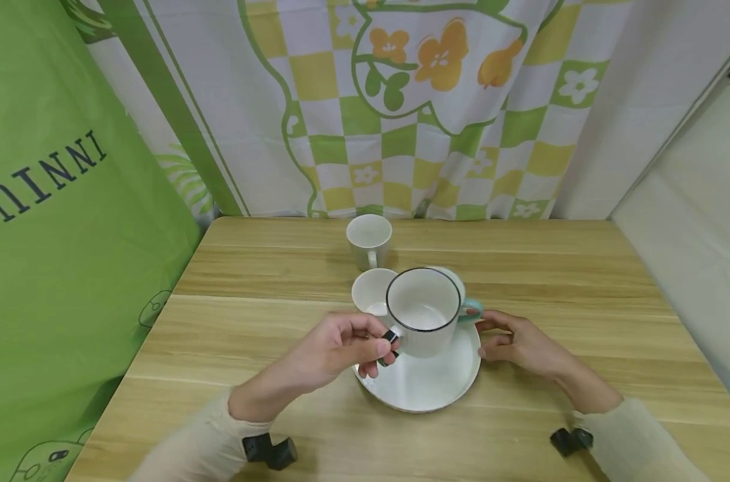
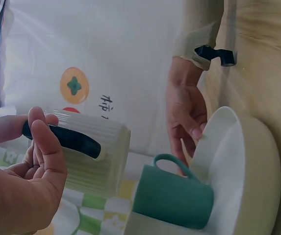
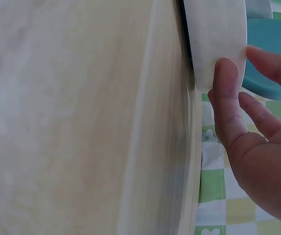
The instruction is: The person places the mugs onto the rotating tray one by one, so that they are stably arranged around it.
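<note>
My left hand (image 1: 347, 345) pinches the black handle (image 2: 76, 141) of a white ribbed mug (image 1: 428, 341) with a dark rim. The mug is held upright above a round white dish (image 1: 419, 395). At the dish's right edge, my right hand (image 1: 524, 345) touches the rim with loosely bent fingers; its thumb rests against the outer wall in the right wrist view. A teal mug (image 2: 174, 198) stands in the dish, its handle toward the right hand. In the head view the ribbed mug hides most of it. Left of it is a white cup (image 1: 371, 291), partly covered.
Another white cup (image 1: 368, 241) stands farther back on the wooden table (image 1: 250, 268), handle toward me. A checkered curtain (image 1: 413, 154) hangs behind the table. Green fabric (image 1: 69, 268) borders the left side, and a pale sheet (image 1: 696, 201) borders the right.
</note>
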The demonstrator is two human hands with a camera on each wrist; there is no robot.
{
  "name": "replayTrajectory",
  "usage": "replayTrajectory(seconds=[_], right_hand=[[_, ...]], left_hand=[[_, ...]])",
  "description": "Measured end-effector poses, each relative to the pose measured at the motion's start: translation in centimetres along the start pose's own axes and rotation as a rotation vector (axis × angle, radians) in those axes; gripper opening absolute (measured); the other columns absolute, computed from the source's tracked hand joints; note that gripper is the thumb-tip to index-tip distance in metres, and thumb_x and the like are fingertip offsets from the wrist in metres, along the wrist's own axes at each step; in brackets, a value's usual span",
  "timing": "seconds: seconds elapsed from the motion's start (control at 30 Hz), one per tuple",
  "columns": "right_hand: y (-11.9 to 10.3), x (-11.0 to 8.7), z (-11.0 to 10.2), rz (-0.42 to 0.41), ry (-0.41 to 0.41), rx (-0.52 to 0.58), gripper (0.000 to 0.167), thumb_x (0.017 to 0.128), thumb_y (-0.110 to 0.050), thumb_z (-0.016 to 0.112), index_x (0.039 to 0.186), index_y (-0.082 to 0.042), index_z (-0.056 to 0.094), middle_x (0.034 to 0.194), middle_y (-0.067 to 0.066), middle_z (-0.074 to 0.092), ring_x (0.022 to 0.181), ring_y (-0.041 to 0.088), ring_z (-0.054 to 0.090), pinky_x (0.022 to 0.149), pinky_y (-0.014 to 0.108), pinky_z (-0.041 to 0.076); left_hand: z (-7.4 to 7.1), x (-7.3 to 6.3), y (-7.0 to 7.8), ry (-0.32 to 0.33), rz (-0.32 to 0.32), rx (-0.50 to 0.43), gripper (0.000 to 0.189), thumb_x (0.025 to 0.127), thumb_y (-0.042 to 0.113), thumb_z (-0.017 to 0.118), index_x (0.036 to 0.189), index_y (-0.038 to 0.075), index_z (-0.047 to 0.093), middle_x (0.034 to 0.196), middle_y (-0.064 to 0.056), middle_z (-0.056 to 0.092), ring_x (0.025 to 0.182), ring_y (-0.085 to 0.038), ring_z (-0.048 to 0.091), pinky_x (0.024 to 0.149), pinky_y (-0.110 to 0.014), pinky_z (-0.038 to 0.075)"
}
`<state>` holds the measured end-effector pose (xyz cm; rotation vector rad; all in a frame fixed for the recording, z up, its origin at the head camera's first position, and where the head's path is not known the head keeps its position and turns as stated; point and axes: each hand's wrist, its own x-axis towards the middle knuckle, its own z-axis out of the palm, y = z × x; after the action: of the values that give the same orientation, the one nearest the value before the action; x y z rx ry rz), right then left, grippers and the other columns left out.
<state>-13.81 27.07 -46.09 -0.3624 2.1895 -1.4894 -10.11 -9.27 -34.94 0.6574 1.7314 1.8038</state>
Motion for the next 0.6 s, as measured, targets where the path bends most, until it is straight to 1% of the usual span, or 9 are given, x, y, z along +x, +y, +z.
replayTrajectory(seconds=[0.17,0.27,0.37,0.4,0.5,0.6], right_hand=[[0.0,0.0,0.1,-0.015,-0.004,0.001,0.073,0.090,-0.013,0.074,0.150,0.003,0.035,0.139,0.035,0.048,0.099,0.014,0.072,0.084,0.021,0.055],[0.0,0.0,0.1,-0.025,-0.009,0.017,0.071,0.090,-0.012,0.073,0.149,0.004,0.035,0.138,0.035,0.048,0.099,0.012,0.071,0.084,0.021,0.056],[-0.1,0.0,0.2,-0.033,-0.006,0.019,0.073,0.090,-0.011,0.073,0.149,0.007,0.033,0.138,0.036,0.048,0.098,0.009,0.070,0.083,0.022,0.056],[-0.1,0.0,0.2,-0.036,-0.008,0.018,0.073,0.090,-0.011,0.073,0.149,0.008,0.033,0.138,0.036,0.048,0.098,0.009,0.070,0.082,0.022,0.057],[-0.1,0.0,0.2,-0.036,-0.004,0.009,0.074,0.090,-0.011,0.073,0.149,0.007,0.033,0.137,0.035,0.048,0.098,0.009,0.070,0.082,0.022,0.057],[-0.1,0.0,0.1,-0.041,-0.006,0.008,0.073,0.090,-0.010,0.073,0.150,0.006,0.034,0.136,0.035,0.049,0.098,0.009,0.070,0.082,0.022,0.057]], left_hand=[[0.0,0.4,-1.0,-0.031,-0.024,-0.007,0.034,0.098,0.016,0.063,0.106,-0.016,0.057,0.088,0.006,0.071,0.068,-0.006,0.062,0.064,-0.018,0.051],[0.1,0.8,-1.6,-0.059,-0.035,-0.011,0.035,0.098,0.017,0.063,0.108,-0.016,0.058,0.090,0.003,0.071,0.069,-0.007,0.062,0.064,-0.018,0.051],[0.2,1.1,-2.3,-0.080,-0.040,0.006,0.032,0.099,0.016,0.061,0.109,-0.015,0.060,0.092,-0.008,0.072,0.069,-0.007,0.062,0.064,-0.018,0.051],[0.3,1.2,-2.5,-0.087,-0.041,0.013,0.031,0.099,0.014,0.060,0.108,-0.015,0.060,0.093,-0.013,0.071,0.069,-0.007,0.062,0.064,-0.018,0.051],[0.4,1.5,-3.2,-0.106,-0.049,0.036,0.026,0.100,0.011,0.058,0.108,-0.014,0.061,0.099,-0.027,0.069,0.070,-0.007,0.062,0.065,-0.018,0.052],[0.6,1.8,-3.9,-0.129,-0.048,0.052,0.025,0.100,0.009,0.057,0.108,-0.015,0.061,0.103,-0.034,0.066,0.071,-0.007,0.062,0.066,-0.018,0.052]])
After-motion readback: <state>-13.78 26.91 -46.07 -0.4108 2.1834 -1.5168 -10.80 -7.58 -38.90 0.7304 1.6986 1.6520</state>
